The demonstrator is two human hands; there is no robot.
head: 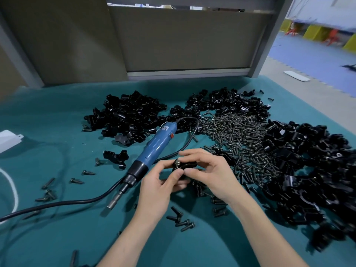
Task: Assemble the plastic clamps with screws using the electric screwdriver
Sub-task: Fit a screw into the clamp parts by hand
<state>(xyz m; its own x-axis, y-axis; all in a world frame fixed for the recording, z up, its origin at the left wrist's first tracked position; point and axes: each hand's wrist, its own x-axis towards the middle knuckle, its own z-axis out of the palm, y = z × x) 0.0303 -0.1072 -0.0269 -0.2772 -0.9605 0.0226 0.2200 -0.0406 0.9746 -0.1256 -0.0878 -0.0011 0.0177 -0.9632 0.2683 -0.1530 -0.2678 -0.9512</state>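
Both hands meet above the teal-covered desk, pinching one black plastic clamp between them. The left hand curls its fingers round the clamp's near left side, thumb pressed against it. The right hand grips the right end, its thumb tip touching the left thumb and its index finger arched over the top. A screw stands in the clamp, its head showing just clear of the fingertips (how deep it sits cannot be told). The electric screwdriver lies on the desk just left of the hands, untouched, its bit pointing toward the near edge and its black cable trailing off left. Behind and right of the hands spreads a pile of screws, with heaps of black clamp parts beyond. A few loose screws lie between the forearms.
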